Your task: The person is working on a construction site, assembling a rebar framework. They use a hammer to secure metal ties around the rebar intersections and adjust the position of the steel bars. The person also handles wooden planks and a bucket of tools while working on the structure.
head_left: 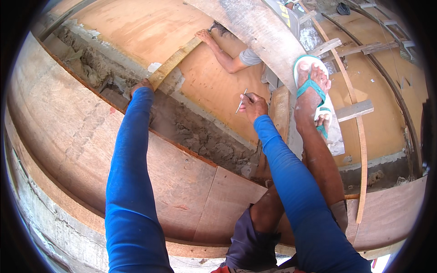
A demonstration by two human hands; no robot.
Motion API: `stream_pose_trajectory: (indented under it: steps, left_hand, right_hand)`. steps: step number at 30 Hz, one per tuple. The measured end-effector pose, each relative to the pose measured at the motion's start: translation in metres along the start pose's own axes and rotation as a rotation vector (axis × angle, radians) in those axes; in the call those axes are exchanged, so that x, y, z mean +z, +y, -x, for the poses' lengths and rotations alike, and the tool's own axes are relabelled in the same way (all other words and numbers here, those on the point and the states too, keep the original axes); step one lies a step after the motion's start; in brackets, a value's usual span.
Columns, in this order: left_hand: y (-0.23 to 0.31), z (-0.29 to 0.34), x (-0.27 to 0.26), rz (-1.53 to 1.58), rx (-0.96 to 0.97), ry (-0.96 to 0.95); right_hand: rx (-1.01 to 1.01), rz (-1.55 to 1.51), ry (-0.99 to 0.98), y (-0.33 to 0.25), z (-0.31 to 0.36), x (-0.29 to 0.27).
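Observation:
My left hand (142, 85), in a blue sleeve, is closed on the near end of a narrow wooden strip (176, 61). The strip slants away to the upper right over a rough concrete gap. A co-worker's hand (205, 36) rests at its far end. Between the fingers of my right hand (255, 108) is a thin, pale stick (241, 101), pointed like a pencil or a nail; its exact kind is unclear. That hand is above an orange-brown plywood panel (214, 91), apart from the strip.
Before me a plywood wall (177, 182) edges the concrete gap (195, 132). My feet, in white and teal flip-flops (311, 84), stand on a board at the right. A wide plank (255, 27) crosses at the top. Further right are wooden battens (355, 109) and curved dark bars (391, 82).

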State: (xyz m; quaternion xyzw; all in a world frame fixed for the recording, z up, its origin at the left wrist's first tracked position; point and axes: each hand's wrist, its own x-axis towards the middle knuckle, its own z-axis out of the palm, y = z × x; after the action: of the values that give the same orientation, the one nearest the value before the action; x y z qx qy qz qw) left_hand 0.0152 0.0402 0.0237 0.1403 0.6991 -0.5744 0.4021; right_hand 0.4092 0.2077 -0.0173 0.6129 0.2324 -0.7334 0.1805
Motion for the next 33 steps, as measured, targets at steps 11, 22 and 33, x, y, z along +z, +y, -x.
stream_pose_trajectory:
  steps: [11, 22, 33]
  left_hand:
    - [-0.004, 0.000, 0.003, 0.057, 0.048, 0.059]
    - [-0.001, -0.014, 0.007, 0.002, 0.066, 0.016]
    - [0.002, -0.007, 0.002, 0.070, 0.004, 0.012]
  right_hand:
    - [-0.006, -0.080, 0.022, 0.000, -0.029, -0.007]
    - [-0.001, -0.199, 0.119, -0.014, -0.066, -0.006]
    - [-0.032, -0.234, 0.202, -0.012, -0.082, -0.016]
